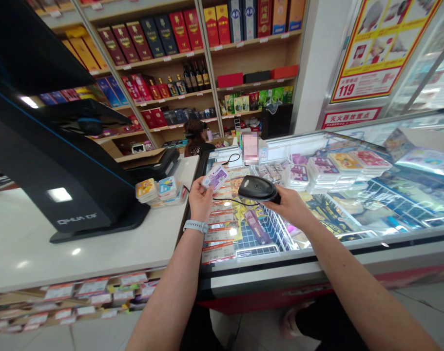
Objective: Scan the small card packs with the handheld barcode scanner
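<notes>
My left hand (201, 197), with a pale watch band at the wrist, grips a small purple and white pack (216, 178) by its lower left edge. To its right, my right hand (288, 207) is closed around the handle of a black barcode scanner (257, 187), whose head points left toward the pack. A thin black cable runs below the pack and the scanner. Both hands are above the glass top of a freezer (298, 258). Left of my left hand, small stacks of orange packs (146, 189) and blue packs (167, 187) lie on the white counter (134, 256).
Stacks of purple packs (322, 168) and red packs (370, 160) stand on the freezer glass at right, near an open carton (426, 158). A large black terminal (79, 185) fills the left. Behind are shelves and a person (197, 141).
</notes>
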Available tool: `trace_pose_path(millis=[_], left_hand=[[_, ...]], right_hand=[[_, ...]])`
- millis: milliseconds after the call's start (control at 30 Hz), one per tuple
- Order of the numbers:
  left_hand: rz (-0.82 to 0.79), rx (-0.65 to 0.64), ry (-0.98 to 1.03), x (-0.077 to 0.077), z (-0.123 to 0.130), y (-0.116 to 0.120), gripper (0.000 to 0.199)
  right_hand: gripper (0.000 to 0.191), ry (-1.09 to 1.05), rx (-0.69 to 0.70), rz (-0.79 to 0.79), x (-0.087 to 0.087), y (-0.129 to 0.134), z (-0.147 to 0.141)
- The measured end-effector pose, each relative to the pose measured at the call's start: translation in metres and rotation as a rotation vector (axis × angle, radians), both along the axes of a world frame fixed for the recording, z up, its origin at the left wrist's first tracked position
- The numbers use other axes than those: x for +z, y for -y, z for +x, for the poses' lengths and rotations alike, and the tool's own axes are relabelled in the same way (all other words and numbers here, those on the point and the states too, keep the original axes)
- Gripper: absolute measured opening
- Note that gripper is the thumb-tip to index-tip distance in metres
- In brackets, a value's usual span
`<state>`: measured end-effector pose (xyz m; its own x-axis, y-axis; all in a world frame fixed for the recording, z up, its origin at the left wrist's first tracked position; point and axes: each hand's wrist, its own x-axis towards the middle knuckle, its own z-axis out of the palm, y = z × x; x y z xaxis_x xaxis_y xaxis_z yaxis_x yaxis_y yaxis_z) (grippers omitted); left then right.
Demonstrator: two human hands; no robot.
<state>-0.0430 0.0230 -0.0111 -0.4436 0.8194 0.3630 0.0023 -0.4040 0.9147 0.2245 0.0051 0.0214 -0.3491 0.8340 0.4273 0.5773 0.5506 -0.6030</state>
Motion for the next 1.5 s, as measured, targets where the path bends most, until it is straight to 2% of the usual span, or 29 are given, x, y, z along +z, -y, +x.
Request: trace_pose_path(millis=[1033, 1233, 1500], left_hand=[[0.027, 0.004, -0.003, -0.008, -0.006, -0.006, 0.049], [0.015, 0.000, 0.017, -0.004, -0.004, -0.003, 0.049], [-0.055, -0.033, 0.117, 0.004, 0.009, 0.004, 0.040]], right_hand=[[0.028, -0.032, -0.010, 0.018, -0.002, 0.002, -0.001], [0.020, -0.021, 0.045, 0.060, -0.002, 0.007, -0.002], [0.021, -0.024, 0.006, 0.119, -0.002, 0.009, -0.002]])
